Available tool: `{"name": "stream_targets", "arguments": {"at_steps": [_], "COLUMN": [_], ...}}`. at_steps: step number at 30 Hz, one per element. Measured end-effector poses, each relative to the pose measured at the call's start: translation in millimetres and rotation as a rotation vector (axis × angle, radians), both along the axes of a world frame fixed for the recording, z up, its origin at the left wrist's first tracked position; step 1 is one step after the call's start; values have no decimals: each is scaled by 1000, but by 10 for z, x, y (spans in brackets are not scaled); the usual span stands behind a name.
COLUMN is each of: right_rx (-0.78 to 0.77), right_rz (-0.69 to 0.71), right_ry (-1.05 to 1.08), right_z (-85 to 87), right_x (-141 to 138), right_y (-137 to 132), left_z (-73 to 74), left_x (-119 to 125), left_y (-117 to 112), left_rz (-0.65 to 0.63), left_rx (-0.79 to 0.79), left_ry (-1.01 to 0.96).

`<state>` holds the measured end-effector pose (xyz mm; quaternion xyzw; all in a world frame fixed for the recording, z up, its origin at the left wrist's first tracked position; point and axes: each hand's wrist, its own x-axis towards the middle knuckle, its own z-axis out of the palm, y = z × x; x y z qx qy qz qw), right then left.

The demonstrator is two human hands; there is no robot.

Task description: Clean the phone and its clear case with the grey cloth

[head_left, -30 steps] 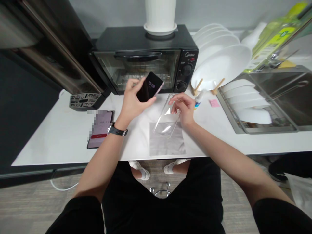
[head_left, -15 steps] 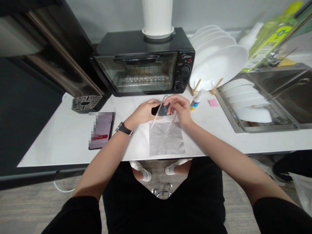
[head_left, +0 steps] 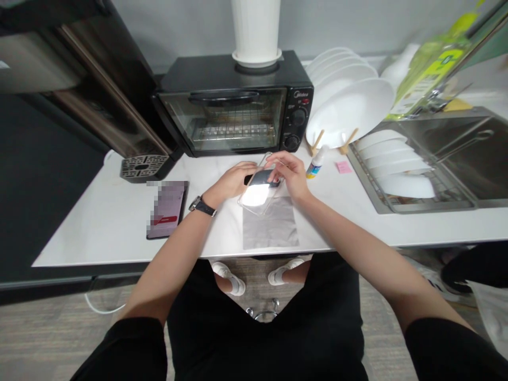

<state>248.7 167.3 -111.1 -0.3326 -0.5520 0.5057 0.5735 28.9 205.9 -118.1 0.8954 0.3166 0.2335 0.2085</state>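
My right hand [head_left: 291, 173] pinches the upper part of a clear phone case [head_left: 256, 196], which is tilted and shows a bright glare. My left hand [head_left: 232, 182] is closed on one end of a dark phone [head_left: 261, 178] that lies behind the case, partly hidden by it and by my right fingers. Just below the case, a grey cloth [head_left: 272, 227] is spread flat on the white counter. A small white spray bottle [head_left: 315, 163] with a blue and yellow label stands right of my right hand. On my left wrist is a black-strapped watch [head_left: 203, 206].
Another phone [head_left: 169, 209] lies screen-up on the counter [head_left: 99, 233] at the left. A black toaster oven [head_left: 234, 119] stands behind my hands. White plates [head_left: 349, 116] stand in a wooden rack, near a pink note [head_left: 344, 167]. At right is a sink with a dish basket [head_left: 397, 206].
The clear case has turned, so its flat face now catches a bright glare over the dark phone. The dark phone has tilted, and its lit digits no longer show.
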Motion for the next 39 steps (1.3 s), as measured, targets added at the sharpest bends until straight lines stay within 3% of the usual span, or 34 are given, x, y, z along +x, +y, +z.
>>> {"name": "stream_targets", "arguments": {"at_steps": [2, 4, 6, 8, 12, 15, 18, 21, 24, 27, 30, 34, 36, 39], "right_rx": [7, 13, 13, 4, -31, -53, 79, 301, 367, 357, 353, 524, 614, 611], "right_rz": [1, -1, -1, 4, 22, 65, -29, -159, -199, -298, -420, -656, -585, -322], "right_ry": [-8, -19, -34, -52, -86, -104, -325, -778, -1017, -1040, -1015, -950, -986, -1117], "right_z": [13, 33, 45, 38, -23, -61, -83, -125, -139, -13, 253, 495, 445, 205], "right_x": [12, 26, 32, 14, -76, -75, 78, 293, 444, 562, 680, 660, 554, 406], "right_y": [7, -13, -75, -190, -556, -854, -1074, -1191, -1244, -1304, -1395, -1457, -1431, -1360], "left_z": [102, 235, 359, 431, 382, 277, 215, 187, 157, 131, 108, 56, 34, 20], "left_x": [-84, -151, -159, -93, 109, 118, -33, -225, -345, -353, -244, 13, 105, 105], "left_y": [-53, -199, -469, -833, -1507, -1744, -1824, -1873, -1912, -1918, -1867, -1733, -1688, -1693], "left_rz": [20, 138, 311, 362, 494, 522, 541, 569, 548, 487, 416, 307, 250, 272], "left_rx": [-4, 1, 17, 17, 134, 149, 155, 163, 145, 119, 91, 52, 28, 4], "left_ry": [6, -31, -145, -176, 51, 99, 83, 63, 76, 112, 135, 92, 56, 44]}}
